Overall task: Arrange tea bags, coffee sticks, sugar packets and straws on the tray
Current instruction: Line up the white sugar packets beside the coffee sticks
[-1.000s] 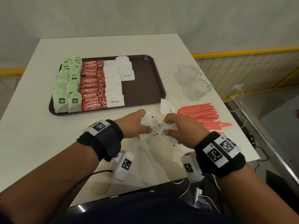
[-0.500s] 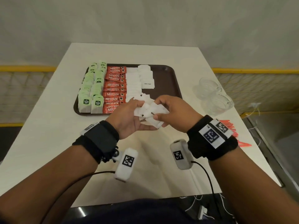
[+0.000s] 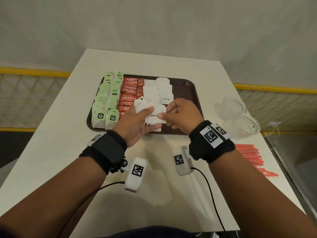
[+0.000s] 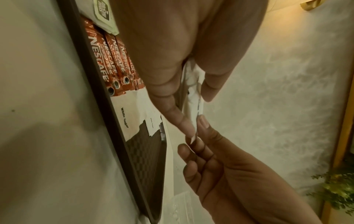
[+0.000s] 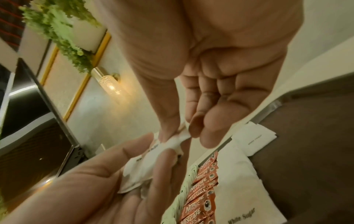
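Observation:
A brown tray [image 3: 188, 86] holds rows of green tea bags [image 3: 106, 100], red coffee sticks [image 3: 131, 91] and white sugar packets [image 3: 163, 90]. Above the tray's near edge my left hand [image 3: 145, 117] holds a loose bundle of sugar packets [image 3: 152, 112], palm up with the thumb on top. My right hand [image 3: 164, 112] pinches the right edge of the top packet between thumb and forefinger. The right wrist view shows that pinch [image 5: 184, 133] on the held packets [image 5: 145, 163]. In the left wrist view the bundle [image 4: 193, 94] sits edge-on between my fingers. Red straws [image 3: 248, 155] lie on the table at the right.
Two clear glass cups [image 3: 240, 115] stand to the right of the tray, near the table's right edge. The tray's right third shows bare brown surface. Bare white table [image 3: 51, 152] lies in front of the tray. Yellow railings run behind the table on both sides.
Both hands have lifted the sugar packets off the table beside the straws and carried them forward over the tray's near edge. The head view has shifted left.

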`<state>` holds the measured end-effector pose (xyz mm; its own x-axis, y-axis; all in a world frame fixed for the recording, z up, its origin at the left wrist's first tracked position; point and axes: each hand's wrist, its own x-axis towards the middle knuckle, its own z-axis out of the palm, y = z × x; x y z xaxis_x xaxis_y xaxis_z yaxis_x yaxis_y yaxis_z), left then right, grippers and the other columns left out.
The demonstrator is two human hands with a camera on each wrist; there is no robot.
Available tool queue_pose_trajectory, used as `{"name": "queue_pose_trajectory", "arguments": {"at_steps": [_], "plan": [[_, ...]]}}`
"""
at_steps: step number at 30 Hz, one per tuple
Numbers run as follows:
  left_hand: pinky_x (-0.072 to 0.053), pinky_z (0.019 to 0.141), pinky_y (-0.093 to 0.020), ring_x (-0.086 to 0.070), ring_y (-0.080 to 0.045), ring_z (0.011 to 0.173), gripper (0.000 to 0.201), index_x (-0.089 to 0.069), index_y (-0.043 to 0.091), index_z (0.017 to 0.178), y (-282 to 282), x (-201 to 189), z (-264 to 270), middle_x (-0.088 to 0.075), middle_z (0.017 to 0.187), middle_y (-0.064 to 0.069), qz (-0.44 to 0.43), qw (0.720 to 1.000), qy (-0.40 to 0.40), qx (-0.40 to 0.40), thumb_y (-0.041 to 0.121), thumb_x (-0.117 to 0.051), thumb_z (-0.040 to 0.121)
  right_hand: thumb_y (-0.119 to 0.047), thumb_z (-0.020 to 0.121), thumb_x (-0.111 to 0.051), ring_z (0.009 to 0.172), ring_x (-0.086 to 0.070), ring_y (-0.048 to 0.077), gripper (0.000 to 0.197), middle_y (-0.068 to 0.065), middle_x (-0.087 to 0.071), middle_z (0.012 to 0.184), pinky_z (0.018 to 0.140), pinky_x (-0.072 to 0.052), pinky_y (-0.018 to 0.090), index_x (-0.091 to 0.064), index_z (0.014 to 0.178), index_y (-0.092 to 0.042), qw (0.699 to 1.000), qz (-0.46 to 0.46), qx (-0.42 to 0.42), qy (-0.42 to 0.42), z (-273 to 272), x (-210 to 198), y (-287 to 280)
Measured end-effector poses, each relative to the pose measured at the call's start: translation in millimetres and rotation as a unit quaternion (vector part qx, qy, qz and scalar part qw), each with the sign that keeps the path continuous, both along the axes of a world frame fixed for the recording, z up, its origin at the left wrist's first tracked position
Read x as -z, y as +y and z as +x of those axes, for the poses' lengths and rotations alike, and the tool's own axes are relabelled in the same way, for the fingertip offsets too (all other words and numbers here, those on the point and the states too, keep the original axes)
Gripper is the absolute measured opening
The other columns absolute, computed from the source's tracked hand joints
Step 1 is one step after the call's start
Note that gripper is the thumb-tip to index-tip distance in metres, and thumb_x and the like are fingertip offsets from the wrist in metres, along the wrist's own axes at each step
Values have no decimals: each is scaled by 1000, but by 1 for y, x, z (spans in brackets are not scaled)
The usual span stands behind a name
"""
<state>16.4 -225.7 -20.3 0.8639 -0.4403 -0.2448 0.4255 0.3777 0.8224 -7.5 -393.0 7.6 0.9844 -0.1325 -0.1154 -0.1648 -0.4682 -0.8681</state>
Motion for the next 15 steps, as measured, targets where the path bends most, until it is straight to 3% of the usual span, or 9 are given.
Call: {"name": "queue_pose_trajectory", "arguments": {"at_steps": [5, 10, 13, 15], "plan": [[-60, 80, -37, -65, -29, 115, 43, -46, 16, 138, 1, 6, 16, -66, 128, -7, 12, 1000, -18, 6, 9, -57, 97, -21, 78, -80, 61, -68, 12, 24, 9, -71, 78, 54, -51, 23, -66, 92, -8, 997, 58, 2, 41, 20, 12, -5], [-60, 84, -39, -65, -29, 115, 42, -47, 17, 136, 8, 10, 40, -65, 130, -7, -2, 1000, 11, -24, 3, -55, 97, -16, 83, -75, 61, -65, 13, 29, 12, -71, 91, 50, -48, 20, -63, 106, -3, 989, 118, 67, 56, 56, 20, -29], [-60, 83, -39, -69, -32, 107, 42, -47, 18, 136, 16, 12, 52, -65, 129, -12, -8, 998, 39, -48, 3, -54, 97, -20, 86, -72, 59, -62, 11, 21, 8, -70, 92, 48, -44, 22, -61, 102, -12, 986, 46, 116, 111, 87, 25, -48], [-61, 80, -38, -69, -33, 106, 46, -44, 17, 140, 22, 13, 59, -63, 131, -14, -14, 997, 50, -56, 3, -55, 97, -20, 88, -70, 59, -59, 10, 20, 5, -68, 87, 42, -43, 20, -63, 105, -13, 981, -23, 105, 162, 106, 32, -57]]}}
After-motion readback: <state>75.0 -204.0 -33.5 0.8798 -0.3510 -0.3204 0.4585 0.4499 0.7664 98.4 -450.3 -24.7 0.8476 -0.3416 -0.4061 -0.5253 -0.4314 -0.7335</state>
